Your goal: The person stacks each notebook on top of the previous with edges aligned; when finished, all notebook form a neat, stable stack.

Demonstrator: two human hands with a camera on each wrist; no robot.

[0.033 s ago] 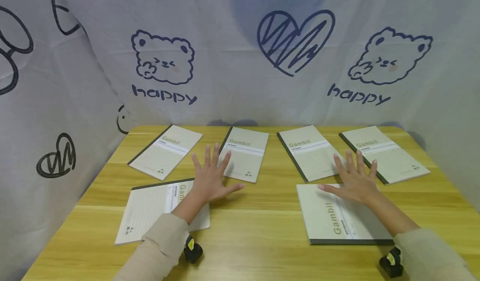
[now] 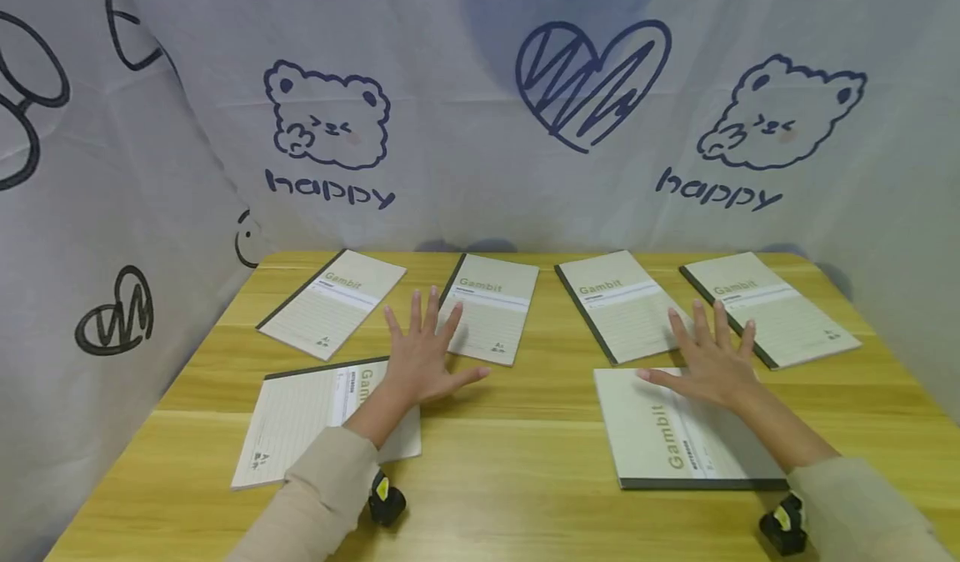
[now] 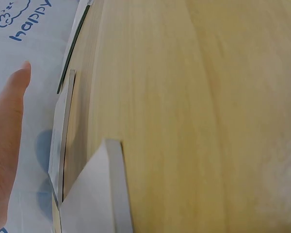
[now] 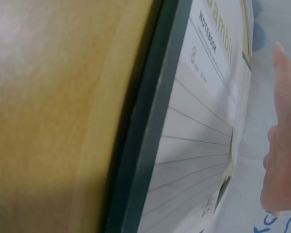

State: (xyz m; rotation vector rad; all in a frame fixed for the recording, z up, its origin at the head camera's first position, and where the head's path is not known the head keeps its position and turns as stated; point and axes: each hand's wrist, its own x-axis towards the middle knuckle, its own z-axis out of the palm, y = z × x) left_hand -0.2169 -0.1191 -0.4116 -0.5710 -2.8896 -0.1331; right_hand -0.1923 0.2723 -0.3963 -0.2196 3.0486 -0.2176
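Observation:
Several cream "Gambit" notebooks with dark spines lie on the wooden table. My left hand (image 2: 423, 366), fingers spread and straight, is over the right part of the front left notebook (image 2: 300, 420). Its fingertips reach toward the back notebook left of centre (image 2: 491, 316). My right hand (image 2: 712, 370), also spread, is above the front right notebook (image 2: 645, 437). Its fingers overlap the back notebook right of centre (image 2: 611, 316) and point toward the far right one (image 2: 795, 312). Neither hand holds anything. Both wrist views show the hands raised above the notebooks.
Another notebook (image 2: 330, 303) lies at the back left, tilted. The table (image 2: 517, 479) meets a pale curtain (image 2: 465, 145) with bear and heart drawings at its back and sides. Black wrist devices (image 2: 386, 504) hang under both sleeves.

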